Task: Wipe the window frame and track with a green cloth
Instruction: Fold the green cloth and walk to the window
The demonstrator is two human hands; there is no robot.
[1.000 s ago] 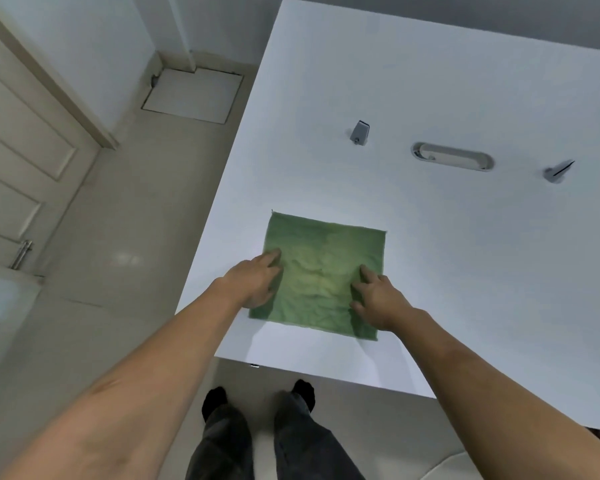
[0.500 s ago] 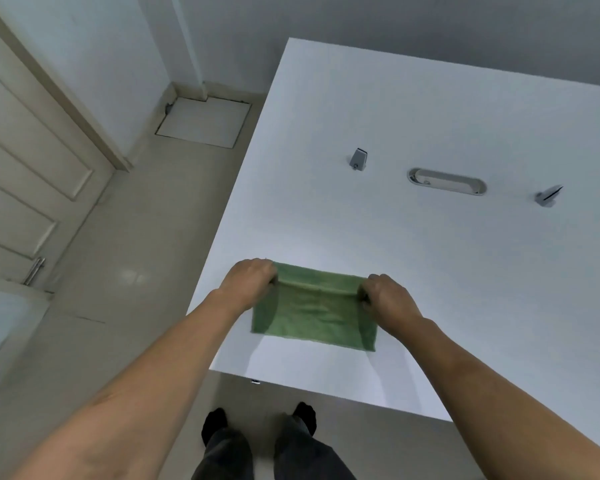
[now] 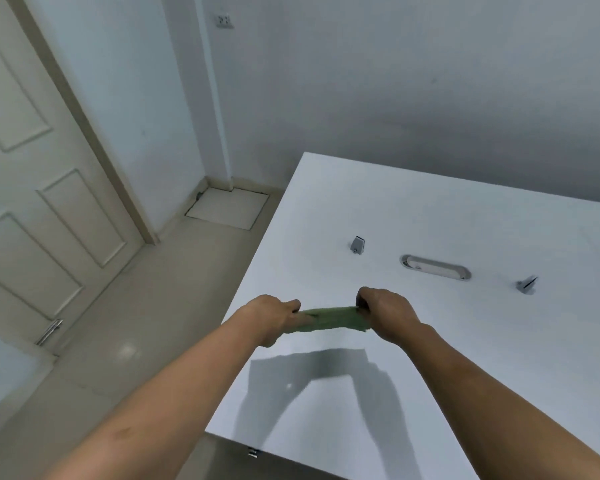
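Note:
The green cloth (image 3: 333, 319), folded into a narrow band, is stretched between both hands in the air above the white table (image 3: 465, 341). My left hand (image 3: 274, 315) grips its left end and my right hand (image 3: 383, 311) grips its right end. A dark shadow of the cloth and arms falls on the tabletop below. No window frame or track is in view.
On the table lie a grey oval cable slot (image 3: 435, 267) and two small grey clips (image 3: 357, 244) (image 3: 526, 284). A panelled door (image 3: 32, 209) with a metal handle (image 3: 49, 331) stands at the left. Beige tiled floor (image 3: 153, 306) and grey walls surround the table.
The cloth lay flat on the table, was folded in half, and is now lifted off the surface, held taut between both hands. The view has tilted up toward the wall.

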